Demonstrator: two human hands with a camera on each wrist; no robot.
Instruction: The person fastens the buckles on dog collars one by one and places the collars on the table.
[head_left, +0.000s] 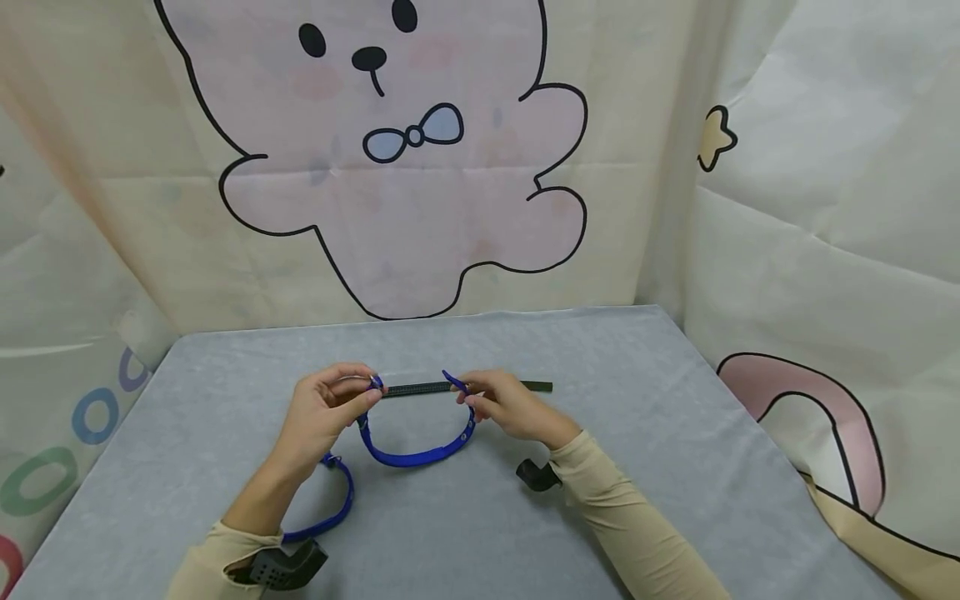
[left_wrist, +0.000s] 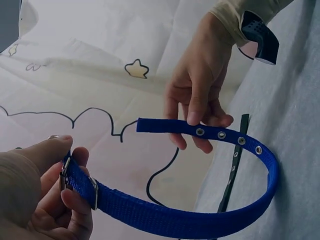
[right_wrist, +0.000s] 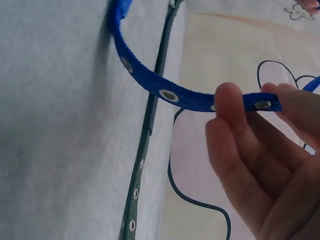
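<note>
A blue collar (head_left: 408, 459) hangs in a loop between both hands, above the table. My left hand (head_left: 322, 421) pinches its buckle end. In the left wrist view the metal buckle (left_wrist: 63, 179) shows between thumb and fingers, with a metal loop beside it. My right hand (head_left: 517, 408) pinches the opposite end, a strap lined with metal eyelets (right_wrist: 169, 95), between thumb and fingers. The strap's tip sticks out past the right fingers, apart from the buckle.
Behind the hands, a dark green strap (head_left: 537, 386) with eyelets lies straight across the grey table (head_left: 645, 358). A second blue collar (head_left: 342, 510) lies curved beside the left forearm, partly hidden by it. Printed curtains (head_left: 495, 225) stand behind and at the sides.
</note>
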